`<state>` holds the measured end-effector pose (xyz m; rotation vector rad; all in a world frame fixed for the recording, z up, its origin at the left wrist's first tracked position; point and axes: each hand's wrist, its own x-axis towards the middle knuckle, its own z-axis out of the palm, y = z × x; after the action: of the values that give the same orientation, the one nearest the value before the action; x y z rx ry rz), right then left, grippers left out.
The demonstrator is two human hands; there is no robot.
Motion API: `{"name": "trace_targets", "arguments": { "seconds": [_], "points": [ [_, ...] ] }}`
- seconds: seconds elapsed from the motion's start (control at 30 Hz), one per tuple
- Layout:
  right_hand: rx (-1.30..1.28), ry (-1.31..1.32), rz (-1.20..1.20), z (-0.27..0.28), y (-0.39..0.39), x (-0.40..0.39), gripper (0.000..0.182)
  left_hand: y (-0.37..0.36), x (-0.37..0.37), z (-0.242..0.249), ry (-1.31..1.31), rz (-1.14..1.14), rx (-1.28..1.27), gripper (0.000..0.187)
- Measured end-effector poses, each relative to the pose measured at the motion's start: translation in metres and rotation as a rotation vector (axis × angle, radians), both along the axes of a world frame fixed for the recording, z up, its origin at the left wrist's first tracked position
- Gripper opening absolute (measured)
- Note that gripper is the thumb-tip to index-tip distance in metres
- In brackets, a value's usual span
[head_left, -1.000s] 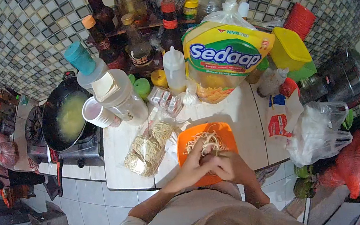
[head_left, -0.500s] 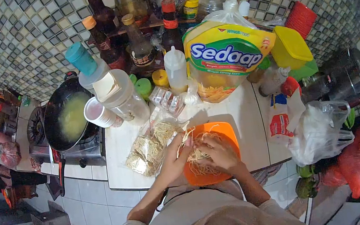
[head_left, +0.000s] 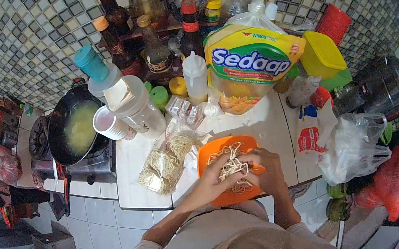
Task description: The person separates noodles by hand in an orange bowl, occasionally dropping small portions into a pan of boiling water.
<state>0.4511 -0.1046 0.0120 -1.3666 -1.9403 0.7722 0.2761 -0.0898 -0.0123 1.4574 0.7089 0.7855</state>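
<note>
A clump of dry noodles (head_left: 232,167) is in my left hand (head_left: 213,180), whose fingers and thumb close round it above an orange bowl (head_left: 207,150). From the other side my right hand (head_left: 267,168) meets the same clump with curled fingers, close to the bowl's right rim; part of its grip is hidden. More noodles show inside the bowl, partly covered by the hands. Left of the bowl lies a clear plastic pack of dry noodle bundles (head_left: 162,168).
On the left, a black wok (head_left: 59,141) with yellowish oil sits on a stove (head_left: 89,170). A big Sedaap oil pouch (head_left: 252,64), a squeeze bottle (head_left: 195,75) and a clear jar (head_left: 142,110) stand behind the bowl. A white plastic bag (head_left: 351,144) is at right.
My left hand has moved right, over the bowl, and now grips the noodle clump. My right hand has shifted right, from inside the bowl towards its right rim.
</note>
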Motion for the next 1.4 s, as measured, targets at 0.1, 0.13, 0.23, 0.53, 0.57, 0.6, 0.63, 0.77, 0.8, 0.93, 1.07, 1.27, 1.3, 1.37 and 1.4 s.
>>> {"name": "trace_targets", "arguments": {
  "seconds": [0.1,0.13,0.23,0.53,0.57,0.6,0.63,0.77,0.8,0.93,1.07,1.27,1.3,1.37,1.4],
  "points": [
    [0.069,0.15,0.028,0.001,-0.001,0.0,0.035,0.002,0.001,0.01,0.006,-0.081,-0.02,0.042],
    [0.14,0.212,0.063,0.001,-0.001,0.001,0.036,0.002,0.003,0.01,0.004,-0.08,-0.03,0.042],
    [0.149,0.181,0.056,0.015,-0.005,-0.004,0.036,-0.002,0.007,0.004,-0.016,-0.008,-0.135,0.037],
    [0.103,0.538,-0.169,0.006,-0.004,0.005,0.026,0.017,-0.002,0.023,-0.212,0.273,-0.28,0.027],
    [0.106,0.538,-0.171,0.002,-0.002,0.002,0.026,0.017,-0.002,0.026,-0.354,0.31,-0.439,0.027],
    [0.035,0.534,-0.148,-0.004,0.0,-0.005,0.029,0.016,-0.001,0.024,-0.389,0.339,-0.481,0.026],
    [-0.036,0.529,-0.124,-0.009,0.002,-0.011,0.032,0.015,0.001,0.027,-0.389,0.338,-0.48,0.026],
    [-0.27,0.501,0.178,-0.028,-0.002,-0.024,0.031,0.017,-0.003,0.024,-0.571,0.268,-0.4,0.027],
    [-0.27,0.465,0.244,-0.032,-0.003,-0.024,0.028,0.019,-0.006,0.022,-0.657,0.181,-0.364,0.027],
    [-0.531,0.49,0.169,-0.025,-0.007,-0.008,0.02,0.018,-0.011,0.039,-0.569,0.481,-0.28,0.025],
    [-0.454,0.244,-0.012,-0.017,-0.004,0.009,0.02,0.03,-0.034,0.031,-0.674,0.52,-0.244,0.028],
    [-0.221,0.43,-0.039,-0.033,-0.003,0.021,0.015,0.023,-0.032,0.032,-0.594,0.565,-0.306,0.027],
    [-0.222,0.429,-0.035,-0.032,-0.003,0.021,0.015,0.021,-0.032,0.031,-0.596,0.57,-0.305,0.027],
    [-0.218,0.355,-0.074,-0.024,-0.004,0.022,0.014,0.019,-0.031,0.03,-0.606,0.479,-0.338,0.031],
    [-0.217,0.354,-0.064,-0.019,-0.005,0.021,0.014,0.019,-0.033,0.027,-0.63,0.467,-0.318,0.032]
  ]
}}
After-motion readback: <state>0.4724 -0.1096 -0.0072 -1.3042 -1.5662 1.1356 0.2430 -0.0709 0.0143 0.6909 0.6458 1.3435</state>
